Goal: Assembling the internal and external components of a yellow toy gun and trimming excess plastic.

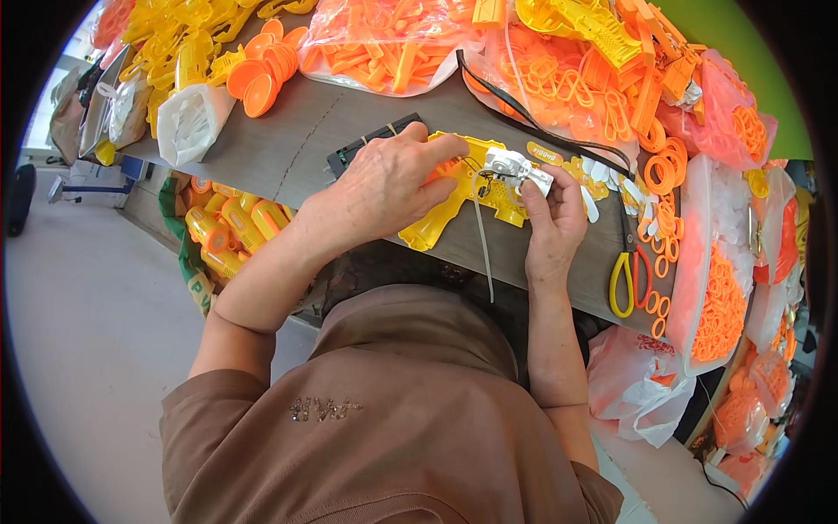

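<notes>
A yellow plastic shell half (pixel 428 223) lies on the table in front of me. Over its right part is a white plastic mechanism (pixel 511 164) with thin dark wires. My right hand (pixel 557 214) pinches the right end of this mechanism between thumb and fingers. From the left, my left hand (pixel 393 179) reaches over the shell, index finger and thumb apart near the wires; I see nothing held in it. A thin pale tube (pixel 483 249) hangs from the mechanism past the table edge. Behind my left hand sits a black, tray-like part (pixel 371 144), partly covered.
Bags of orange parts (pixel 393 52) line the far side. Orange cups (pixel 262 74) and a white bag (pixel 194 122) are at far left. Scissors (pixel 630 279) and orange rings (pixel 668 175) lie right, beside a bin of small orange pieces (pixel 723 306). Yellow bodies (pixel 240 223) fill a sack below left.
</notes>
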The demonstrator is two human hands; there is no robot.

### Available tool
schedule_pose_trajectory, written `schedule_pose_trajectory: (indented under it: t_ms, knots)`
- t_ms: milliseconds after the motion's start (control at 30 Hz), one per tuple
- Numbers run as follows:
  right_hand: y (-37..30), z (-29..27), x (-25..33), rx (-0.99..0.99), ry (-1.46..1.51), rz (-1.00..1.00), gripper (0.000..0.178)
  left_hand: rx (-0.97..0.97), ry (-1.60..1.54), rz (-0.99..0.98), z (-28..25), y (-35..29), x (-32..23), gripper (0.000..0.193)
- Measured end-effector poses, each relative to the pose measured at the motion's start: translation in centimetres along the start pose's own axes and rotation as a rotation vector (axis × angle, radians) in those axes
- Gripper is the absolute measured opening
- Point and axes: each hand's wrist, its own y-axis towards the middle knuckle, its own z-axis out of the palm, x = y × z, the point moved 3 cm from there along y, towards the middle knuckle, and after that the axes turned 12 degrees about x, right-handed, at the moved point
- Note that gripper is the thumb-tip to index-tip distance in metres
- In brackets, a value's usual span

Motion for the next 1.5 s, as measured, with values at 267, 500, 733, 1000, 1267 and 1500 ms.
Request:
schedule_pose_trajectory:
  t_ms: [267,500,733,1000,1267,1500]
  knots:
    - [0.0,-0.7,-0.4,-0.013,0.114,0.042,0.023,-0.052,-0.002,-0.032,-0.2,0.6,0.2,0.032]
    - [0.0,-0.4,-0.3,0.003,0.139,0.031,0.024,0.017,-0.002,0.023,-0.3,1.2,0.3,0.026]
    - [0.1,-0.5,-0.3,-0.008,0.128,0.053,0.024,0.041,0.081,-0.081,-1.0,2.7,-0.3,0.030]
    - [0.1,-0.4,-0.2,-0.002,0.134,0.044,0.024,-0.074,0.035,-0.097,0.5,2.4,-0.7,0.032]
    - [0.0,-0.4,0.0,-0.018,0.094,0.043,0.025,-0.222,0.180,0.078,2.4,1.7,0.0,0.025]
    - [0.2,-0.4,-0.2,-0.019,0.141,0.027,0.024,-0.417,0.320,0.172,4.3,1.6,0.5,0.030]
